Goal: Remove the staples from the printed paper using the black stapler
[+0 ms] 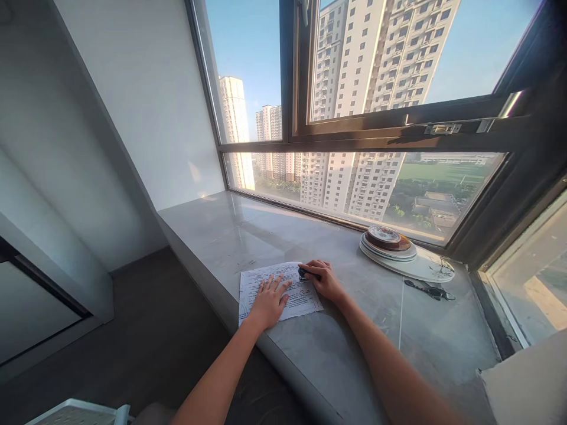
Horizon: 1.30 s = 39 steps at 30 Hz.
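Observation:
A printed sheet of paper [301,301] lies on the grey stone window sill [204,236], close to its front edge. My left hand [269,300] rests flat on the paper with its fingers spread. At the sheet's upper right corner, my right hand [326,280] is closed around a small black object [303,272], which touches or nearly touches the paper. What the object is cannot be made out, as my fingers cover part of it.
Stacked plates [385,254] of several sizes stand by the window at the right. A dark item like a watch or strap [434,292] lies in front of them. The window frame [367,141] runs behind the sill. A pale slatted object [75,413] is at the bottom left.

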Each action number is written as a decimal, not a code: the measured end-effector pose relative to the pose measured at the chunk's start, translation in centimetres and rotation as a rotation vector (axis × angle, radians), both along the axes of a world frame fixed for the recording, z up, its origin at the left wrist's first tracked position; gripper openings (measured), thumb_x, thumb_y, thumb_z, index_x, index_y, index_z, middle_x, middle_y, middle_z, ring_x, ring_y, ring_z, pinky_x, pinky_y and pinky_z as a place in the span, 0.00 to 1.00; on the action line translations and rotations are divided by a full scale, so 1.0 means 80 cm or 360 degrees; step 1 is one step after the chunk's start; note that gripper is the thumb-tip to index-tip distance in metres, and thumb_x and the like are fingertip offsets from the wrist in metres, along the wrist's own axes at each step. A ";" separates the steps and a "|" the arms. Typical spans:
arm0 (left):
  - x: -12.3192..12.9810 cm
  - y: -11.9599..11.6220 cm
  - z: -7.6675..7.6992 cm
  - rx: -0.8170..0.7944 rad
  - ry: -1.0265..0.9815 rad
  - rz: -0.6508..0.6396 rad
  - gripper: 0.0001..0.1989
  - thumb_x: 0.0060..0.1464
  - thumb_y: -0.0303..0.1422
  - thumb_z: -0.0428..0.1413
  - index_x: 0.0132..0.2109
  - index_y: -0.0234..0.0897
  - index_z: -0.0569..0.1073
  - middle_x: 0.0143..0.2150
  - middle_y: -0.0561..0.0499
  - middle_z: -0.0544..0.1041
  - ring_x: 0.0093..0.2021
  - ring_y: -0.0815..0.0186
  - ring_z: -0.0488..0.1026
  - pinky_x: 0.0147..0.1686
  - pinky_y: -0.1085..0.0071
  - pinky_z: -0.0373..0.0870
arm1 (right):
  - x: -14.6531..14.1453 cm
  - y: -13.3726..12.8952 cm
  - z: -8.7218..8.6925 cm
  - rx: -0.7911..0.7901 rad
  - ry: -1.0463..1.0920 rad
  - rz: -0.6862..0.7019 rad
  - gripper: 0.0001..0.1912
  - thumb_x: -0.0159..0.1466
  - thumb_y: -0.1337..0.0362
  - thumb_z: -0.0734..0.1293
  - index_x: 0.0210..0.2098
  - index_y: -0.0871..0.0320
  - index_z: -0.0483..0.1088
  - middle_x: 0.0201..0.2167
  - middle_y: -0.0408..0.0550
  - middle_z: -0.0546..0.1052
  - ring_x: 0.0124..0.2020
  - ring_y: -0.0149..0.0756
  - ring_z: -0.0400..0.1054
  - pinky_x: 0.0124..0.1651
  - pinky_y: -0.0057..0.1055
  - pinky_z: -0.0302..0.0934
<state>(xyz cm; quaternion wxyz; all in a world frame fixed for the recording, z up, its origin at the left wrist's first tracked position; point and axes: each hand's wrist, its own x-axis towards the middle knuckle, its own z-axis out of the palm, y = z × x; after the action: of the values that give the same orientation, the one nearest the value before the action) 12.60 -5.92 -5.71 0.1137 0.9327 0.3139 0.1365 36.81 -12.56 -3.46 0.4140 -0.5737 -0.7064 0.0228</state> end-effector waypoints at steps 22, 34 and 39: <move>-0.005 -0.005 0.007 -0.0062 -0.0014 -0.0160 0.26 0.71 0.35 0.39 0.70 0.65 0.55 0.75 0.60 0.53 0.75 0.43 0.44 0.65 0.25 0.38 | -0.020 0.005 -0.005 -0.0047 -0.0426 -0.0182 0.23 0.70 0.67 0.62 0.62 0.40 0.69 0.47 0.48 0.77 0.48 0.42 0.66 0.55 0.43 0.47; -0.005 -0.008 0.006 -0.0141 -0.0163 -0.0128 0.26 0.68 0.33 0.44 0.69 0.63 0.60 0.73 0.59 0.58 0.75 0.46 0.45 0.68 0.31 0.35 | -0.026 0.007 -0.012 -0.0091 -0.0473 -0.0209 0.28 0.68 0.71 0.61 0.63 0.39 0.68 0.47 0.50 0.77 0.49 0.44 0.63 0.56 0.47 0.47; -0.005 -0.008 0.009 -0.0172 -0.0139 -0.0123 0.26 0.69 0.33 0.43 0.69 0.64 0.59 0.74 0.59 0.57 0.75 0.46 0.44 0.67 0.30 0.34 | -0.039 0.003 -0.010 -0.0120 -0.0536 -0.0264 0.27 0.66 0.73 0.62 0.58 0.38 0.72 0.45 0.49 0.76 0.49 0.46 0.63 0.60 0.51 0.43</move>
<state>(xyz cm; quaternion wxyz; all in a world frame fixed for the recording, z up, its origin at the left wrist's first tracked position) 12.19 -6.58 -4.98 0.1827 0.9298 0.2791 0.1555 33.71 -12.29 -4.23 0.2685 -0.6407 -0.7147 -0.0814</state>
